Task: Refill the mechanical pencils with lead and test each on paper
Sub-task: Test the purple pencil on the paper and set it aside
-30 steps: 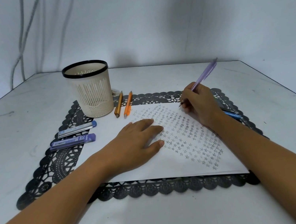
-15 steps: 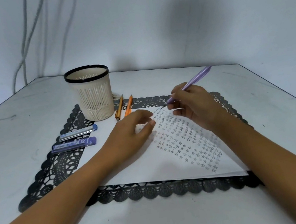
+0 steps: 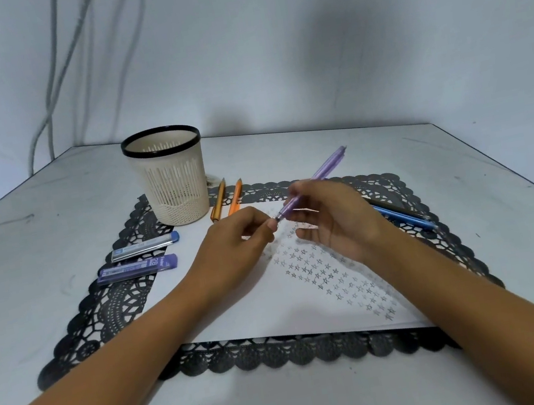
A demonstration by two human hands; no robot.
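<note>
Pale table [image 3: 55, 234] carries a black lace mat [image 3: 109, 312], and on the mat lies the paper [image 3: 257, 308], its right half covered with rows of small pencilled stars.

Both hands meet above the paper's far half.
- Left hand [image 3: 234, 245]: grip closed, thumb and forefinger pinching the tip end of the purple pencil [image 3: 326, 167].
- Right hand [image 3: 338, 223]: grip closed round the barrel just behind the tip, with the rear end raised and pointing away to the right.

Whether lead protrudes cannot be told.

Judgement: the pencil is light, stiff and smooth-sided. The proper hold is the lower barrel. Any exposed lead would be brittle and liable to snap under side load.

Left of the paper lie a purple lead case [image 3: 136, 267] and a grey lead case [image 3: 144, 246]. Right of it lies a blue pencil [image 3: 406, 219]. Beyond its far edge are two orange pencils [image 3: 218, 201] and a slatted cup [image 3: 168, 179].
</note>
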